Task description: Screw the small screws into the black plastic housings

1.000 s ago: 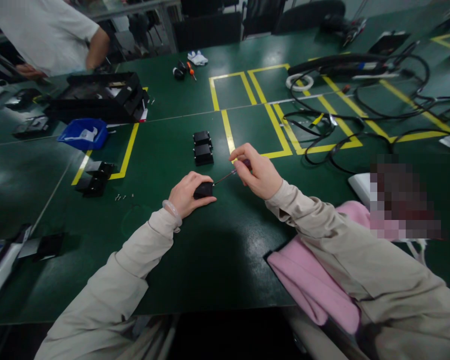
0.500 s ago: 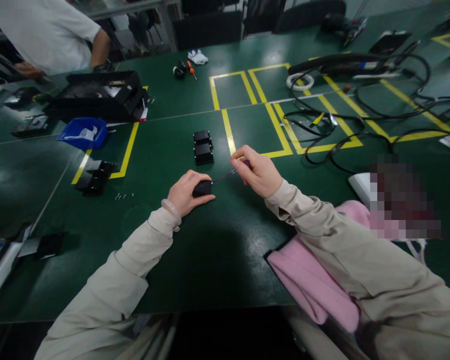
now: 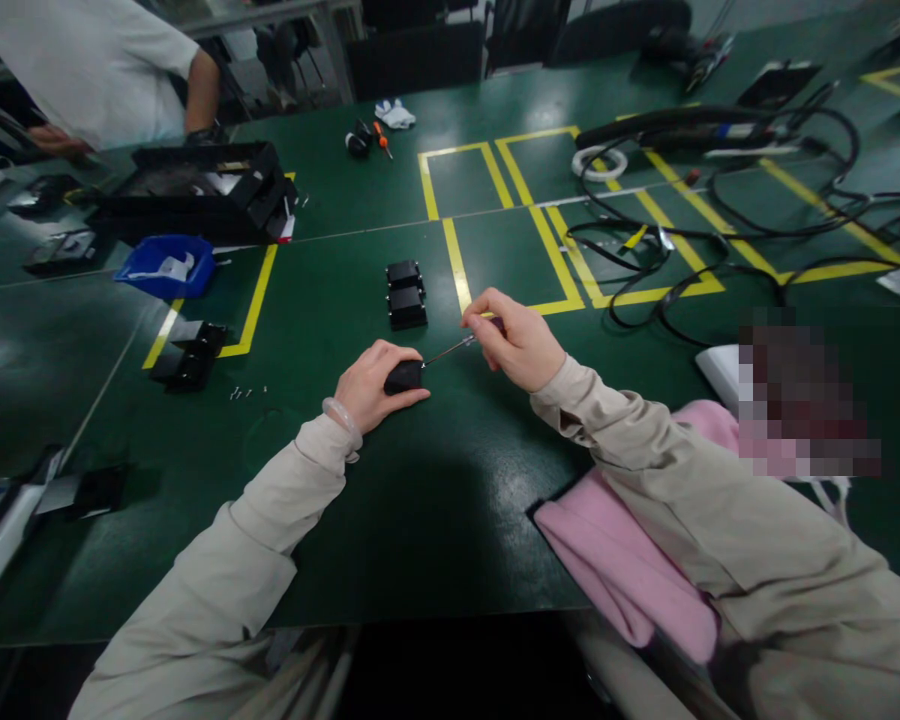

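My left hand (image 3: 367,388) is closed around a small black box-shaped part (image 3: 403,377) resting low over the green table. In my right hand (image 3: 516,338) is a screwdriver (image 3: 450,350), its handle mostly hidden by the fingers. The thin shaft slants down leftward, and its tip meets the right side of the black part, at a small shiny spot that looks like a screw. Just beyond, black blocks (image 3: 406,295) with shiny screws at their sides stand together. Several loose screws (image 3: 241,393) lie left of my left hand.
More black parts (image 3: 189,355) sit at left, near a blue bin (image 3: 166,266) and black trays (image 3: 195,190). Black cables (image 3: 645,235) coil at right. Pink cloth (image 3: 630,560) lies under my right forearm. An orange screwdriver (image 3: 382,140) and white glove (image 3: 395,114) lie far back. A person stands at upper left.
Both hands stay almost in place, with the screwdriver tip still at the black part. My right fingers have shifted very slightly on the handle.
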`<move>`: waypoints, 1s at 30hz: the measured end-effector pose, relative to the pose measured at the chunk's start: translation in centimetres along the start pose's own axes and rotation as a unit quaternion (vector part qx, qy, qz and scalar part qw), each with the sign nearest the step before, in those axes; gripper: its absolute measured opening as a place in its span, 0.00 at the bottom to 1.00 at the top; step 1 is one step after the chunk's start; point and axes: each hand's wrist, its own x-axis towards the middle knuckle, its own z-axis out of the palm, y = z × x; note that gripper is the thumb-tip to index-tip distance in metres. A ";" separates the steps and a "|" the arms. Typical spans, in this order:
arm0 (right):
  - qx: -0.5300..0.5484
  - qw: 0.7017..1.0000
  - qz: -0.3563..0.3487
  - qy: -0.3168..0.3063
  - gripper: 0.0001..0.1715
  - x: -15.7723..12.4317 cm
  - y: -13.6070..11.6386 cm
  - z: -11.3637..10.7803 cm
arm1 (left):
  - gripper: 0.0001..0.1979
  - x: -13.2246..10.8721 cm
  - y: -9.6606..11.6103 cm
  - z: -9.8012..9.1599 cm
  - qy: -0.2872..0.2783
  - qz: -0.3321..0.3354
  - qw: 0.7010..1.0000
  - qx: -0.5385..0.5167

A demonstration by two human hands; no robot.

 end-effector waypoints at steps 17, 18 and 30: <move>-0.001 1.000 -0.011 0.002 0.08 0.0 0.1 0.1 | 0.20 0.0 0.0 0.1 0.006 0.005 1.000 0.004; -0.006 1.000 -0.012 0.002 0.09 0.0 0.1 0.1 | 0.20 0.0 0.0 0.1 0.005 0.004 1.000 0.004; -0.009 1.000 -0.015 0.001 0.08 -0.1 0.1 0.1 | 0.20 0.1 0.0 0.0 -0.005 -0.008 1.000 0.006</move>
